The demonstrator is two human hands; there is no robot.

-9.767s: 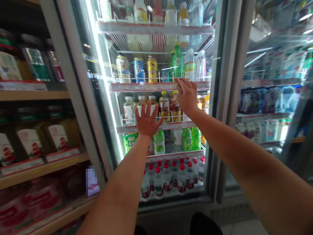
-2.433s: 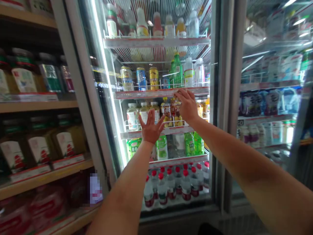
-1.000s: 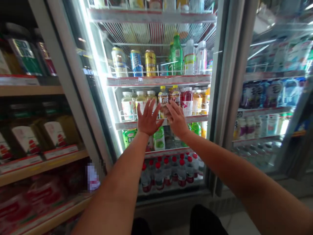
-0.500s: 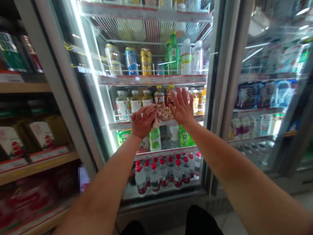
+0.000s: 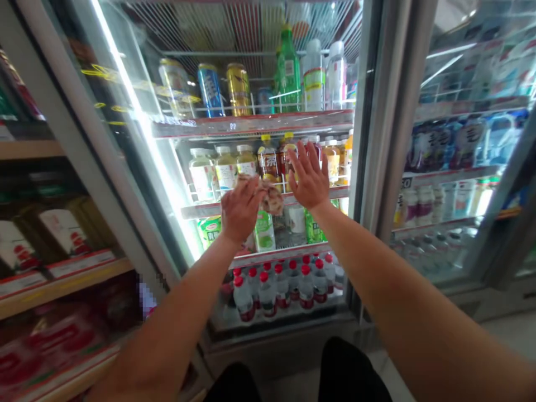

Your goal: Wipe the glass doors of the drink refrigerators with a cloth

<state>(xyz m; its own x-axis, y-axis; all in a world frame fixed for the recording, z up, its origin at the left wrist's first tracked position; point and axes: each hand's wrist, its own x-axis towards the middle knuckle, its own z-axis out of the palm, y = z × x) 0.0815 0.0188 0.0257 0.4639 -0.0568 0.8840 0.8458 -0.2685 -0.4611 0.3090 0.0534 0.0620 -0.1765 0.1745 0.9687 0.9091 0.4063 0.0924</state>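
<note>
My left hand (image 5: 240, 207) is closed on a crumpled, brown-and-pale patterned cloth (image 5: 272, 199), which sticks out to the right of the fingers. To its right, my right hand (image 5: 310, 177) is open, fingers spread and palm facing forward, at the fridge's glass door; whether the palm presses on the glass I cannot tell. Through the door, behind the hands, stand bottles of brown tea with yellow caps (image 5: 268, 159) and pale juice bottles (image 5: 204, 174). Parts of these are hidden by my hands and the cloth.
Cans (image 5: 238, 89) and a green bottle (image 5: 288, 70) stand on the shelf above. Red-capped water bottles (image 5: 267, 293) fill the fridge bottom. A metal door frame (image 5: 387, 139) runs up the right side. Wooden shelves with large bottles (image 5: 62, 229) stand at the left.
The cloth has passed from my right hand to my left. My right hand, lowered from the upper shelf edge, has opened; my left has closed. The view has shifted down and right.
</note>
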